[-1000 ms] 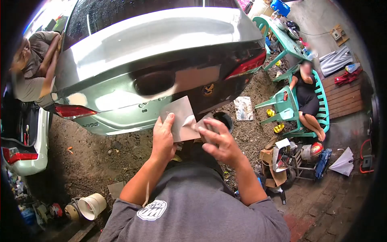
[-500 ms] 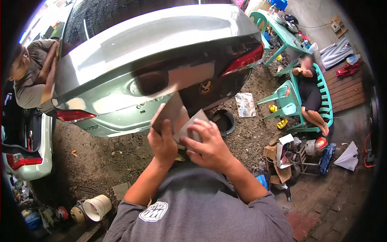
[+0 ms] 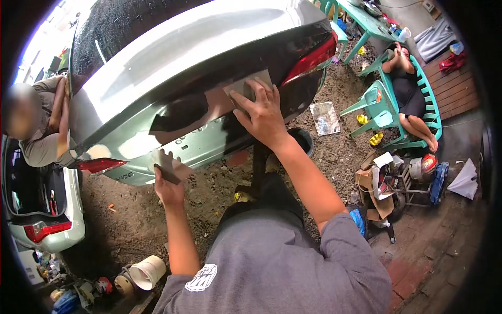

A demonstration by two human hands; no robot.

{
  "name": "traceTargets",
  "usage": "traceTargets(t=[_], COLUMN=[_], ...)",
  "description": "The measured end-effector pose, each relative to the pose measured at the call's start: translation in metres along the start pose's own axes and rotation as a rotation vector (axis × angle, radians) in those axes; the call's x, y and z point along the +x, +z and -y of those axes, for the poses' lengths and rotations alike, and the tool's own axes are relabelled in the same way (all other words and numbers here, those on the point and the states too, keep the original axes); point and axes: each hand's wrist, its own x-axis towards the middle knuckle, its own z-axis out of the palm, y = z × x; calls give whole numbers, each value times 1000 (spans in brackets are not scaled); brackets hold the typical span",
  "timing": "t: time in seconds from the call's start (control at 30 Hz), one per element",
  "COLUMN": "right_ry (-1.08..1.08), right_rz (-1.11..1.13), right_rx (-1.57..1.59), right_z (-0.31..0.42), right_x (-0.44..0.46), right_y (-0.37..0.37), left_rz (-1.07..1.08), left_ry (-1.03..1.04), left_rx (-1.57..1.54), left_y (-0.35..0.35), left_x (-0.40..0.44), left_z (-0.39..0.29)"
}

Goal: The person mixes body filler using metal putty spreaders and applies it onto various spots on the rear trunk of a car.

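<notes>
My right hand (image 3: 261, 110) presses a grey sheet (image 3: 265, 77) against the dark rear panel of a silver-green car (image 3: 141, 154). The sheet lies beneath its fingers, over a dull reddish patch left of the right tail light (image 3: 314, 58). Lower and to the left, my left hand (image 3: 170, 183) grips another thin piece of sheet (image 3: 170, 168), held off the car just below its rear edge. The fingers of the left hand are partly behind that piece. On the bodywork, a pale patch (image 3: 100, 152) shows above the left tail light (image 3: 104, 166).
At left, a person (image 3: 47, 120) leans on the car beside a second car (image 3: 73, 225). Another person (image 3: 408, 94) reclines on green chairs (image 3: 431, 99) at right. A black bucket (image 3: 301, 141), white bucket (image 3: 148, 273), stained sheet (image 3: 325, 118) and cardboard box (image 3: 384, 204) stand or lie around.
My hands have moved apart. The right one has gone up onto the car panel with a sheet; the left has moved left and down with another piece. The view has shifted.
</notes>
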Motion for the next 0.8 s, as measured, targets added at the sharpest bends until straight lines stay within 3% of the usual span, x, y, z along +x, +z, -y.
traceTargets(t=[0.37, 0.57, 0.67, 0.8], right_ry=[-38, -59, 5, 38], right_rz=[-63, -1, 139, 82], right_rx=[-63, -79, -78, -9], right_z=[-9, -17, -12, -6], right_x=[11, -37, -58, -49], right_y=[24, 43, 39, 18], left_rz=[25, -7, -1, 22], left_ry=[5, -4, -7, -10], left_rx=[-63, -53, -37, -46], left_y=[-20, -16, -15, -13], left_x=[22, 22, 22, 22], left_z=[-5, -6, -8, -9])
